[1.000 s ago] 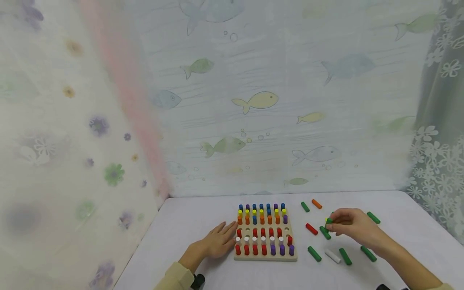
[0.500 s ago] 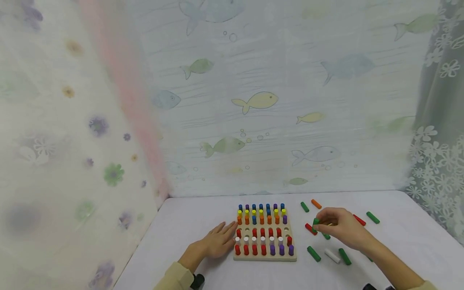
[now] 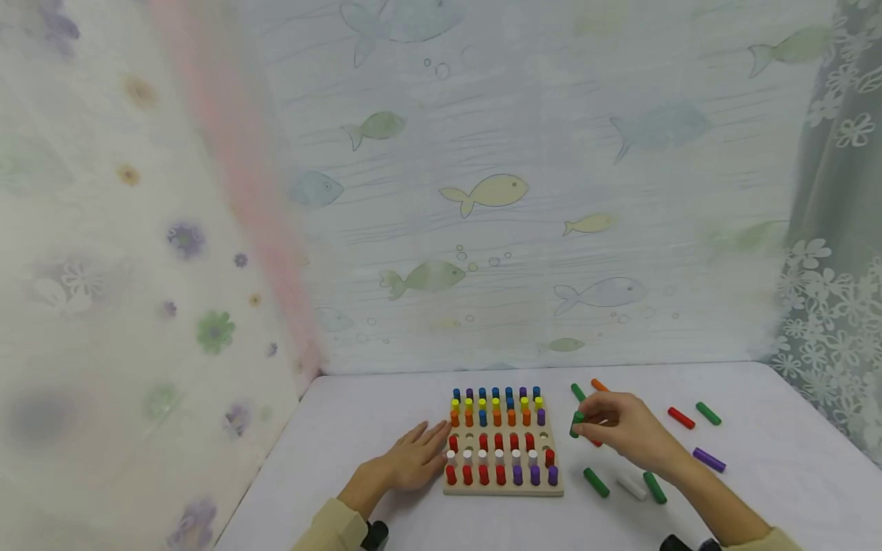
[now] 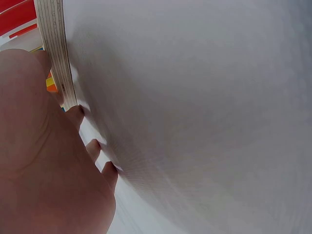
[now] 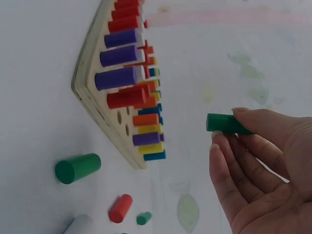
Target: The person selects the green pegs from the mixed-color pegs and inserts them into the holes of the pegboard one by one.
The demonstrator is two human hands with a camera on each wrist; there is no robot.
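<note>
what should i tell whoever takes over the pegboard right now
Right hand pinches a green peg in the air, right of the pegboard.
Left hand rests flat on the table, touching the board's left edge.
Done: most holes hold pegs.
Left: a few holes in the middle rows are empty; green, red, purple, orange and white pegs lie loose on the table to the right.

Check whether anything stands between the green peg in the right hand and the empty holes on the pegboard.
Nothing visible does. The right hand pinches the green peg just right of the pegboard, in the air. Only bare table separates them, though standing pegs surround the open holes.
</note>
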